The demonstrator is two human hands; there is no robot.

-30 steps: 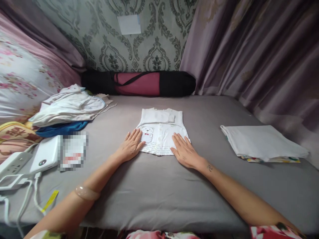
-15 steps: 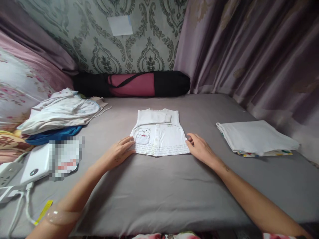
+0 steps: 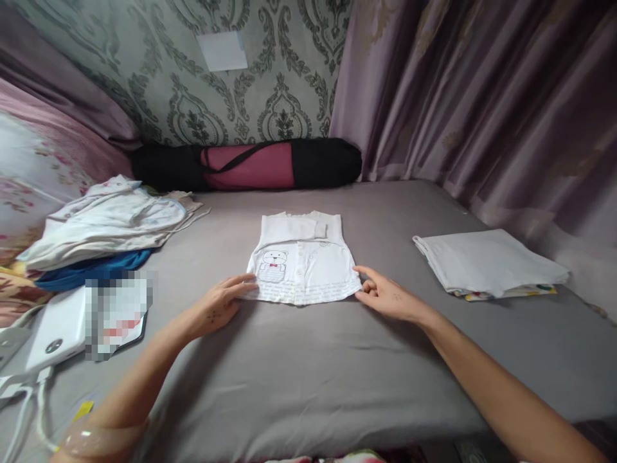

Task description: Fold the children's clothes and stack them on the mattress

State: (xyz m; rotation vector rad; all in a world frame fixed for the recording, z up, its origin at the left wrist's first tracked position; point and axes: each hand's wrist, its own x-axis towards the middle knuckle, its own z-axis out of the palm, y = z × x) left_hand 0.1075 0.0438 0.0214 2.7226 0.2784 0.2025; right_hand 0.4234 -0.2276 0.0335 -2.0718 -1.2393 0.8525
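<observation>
A small white shirt [image 3: 318,267] with a bear print lies flat on the grey sheet, its sleeves folded across the chest and its hem toward me. At the shirt's lower left corner, my left hand [image 3: 216,307] has its fingertips on the edge of the cloth. My right hand [image 3: 389,296] pinches the lower right corner between thumb and fingers, with the index finger stretched along the side.
Loose clothes [image 3: 110,215] are heaped at the left, near a white power bank [image 3: 60,328] with cables and a pixelated item [image 3: 120,315]. Folded white cloth [image 3: 491,260] lies at the right. A black and maroon bag [image 3: 250,166] lies along the wall.
The view has shifted slightly to the right. My right hand has moved a little lower along the shirt's side to its corner, and its index finger is straighter.
</observation>
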